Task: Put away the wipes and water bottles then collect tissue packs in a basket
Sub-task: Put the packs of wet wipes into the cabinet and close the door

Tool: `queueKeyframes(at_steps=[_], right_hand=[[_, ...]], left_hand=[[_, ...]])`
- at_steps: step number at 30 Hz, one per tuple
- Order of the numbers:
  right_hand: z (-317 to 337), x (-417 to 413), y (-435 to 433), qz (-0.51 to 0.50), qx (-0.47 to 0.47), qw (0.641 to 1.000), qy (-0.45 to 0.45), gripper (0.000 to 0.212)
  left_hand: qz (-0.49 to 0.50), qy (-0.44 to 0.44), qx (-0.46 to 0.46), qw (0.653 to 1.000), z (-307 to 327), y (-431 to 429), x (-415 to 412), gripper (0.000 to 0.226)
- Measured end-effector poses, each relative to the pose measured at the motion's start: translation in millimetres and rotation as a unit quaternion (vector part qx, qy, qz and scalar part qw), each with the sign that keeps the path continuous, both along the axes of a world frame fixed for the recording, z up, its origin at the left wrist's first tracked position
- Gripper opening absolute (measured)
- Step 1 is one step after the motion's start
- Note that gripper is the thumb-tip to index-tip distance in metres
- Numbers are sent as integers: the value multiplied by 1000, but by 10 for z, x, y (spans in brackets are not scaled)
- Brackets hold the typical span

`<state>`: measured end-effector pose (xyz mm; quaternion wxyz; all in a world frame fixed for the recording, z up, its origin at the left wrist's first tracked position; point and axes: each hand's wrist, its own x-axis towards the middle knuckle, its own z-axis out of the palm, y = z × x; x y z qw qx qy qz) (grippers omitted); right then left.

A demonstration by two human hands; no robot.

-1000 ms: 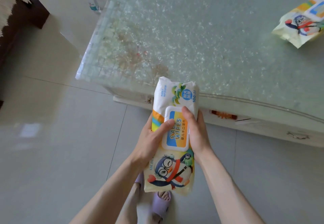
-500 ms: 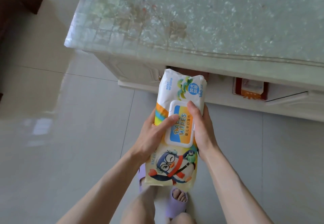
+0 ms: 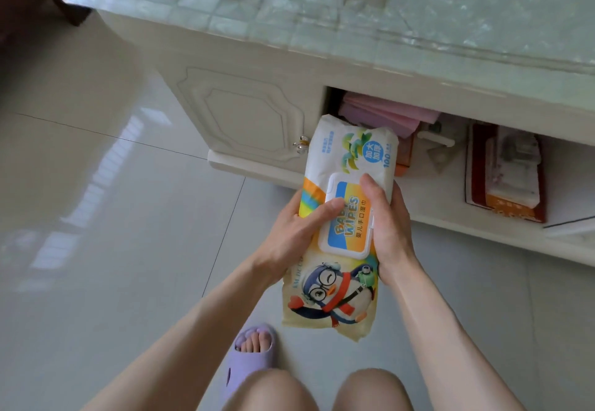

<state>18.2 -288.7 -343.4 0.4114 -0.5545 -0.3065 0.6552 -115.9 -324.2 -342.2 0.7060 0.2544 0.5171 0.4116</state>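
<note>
Lowered since the preceding frames, the single pack of baby wipes [image 3: 349, 230] now hangs before the open shelf [image 3: 428, 191] under the table [image 3: 354, 8], no longer at the table's rim. Two hands hold it. The left hand [image 3: 289, 237] lays its thumb across the rigid white flip lid, and the right hand [image 3: 391, 230] sets its thumb on the lid's upper edge. Each grip pinches the soft, crinkled film pack from its side.

The table has a glossy tiled green top and one cream panelled door [image 3: 248, 114]. On the shelf lie one stack of pink folded sheets [image 3: 386, 114] and one red-brown box [image 3: 505, 179]. The pack's top edge overlaps the shelf's left end, and bare board shows between pack and box. One lilac slipper [image 3: 254, 356] stands on the smooth floor tiles [image 3: 112, 217].
</note>
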Motion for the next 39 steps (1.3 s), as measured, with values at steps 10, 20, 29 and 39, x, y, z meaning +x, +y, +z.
queueKeyframes(at_steps=[10,20,29,39], right_hand=[[-535,149,300,-40,88,995,3,41],[-704,279,390,-45,124,991,-21,50],[-717,280,342,-33,123,992,-19,47],[-679,4,79,21,116,993,11,36]], left_hand=[[17,118,121,985,-577,354,-145,49],[191,197,156,949,-739,807,-237,28],[197,272,200,920,-801,716,-346,27],[231,363,201,880,-773,-70,-625,39]])
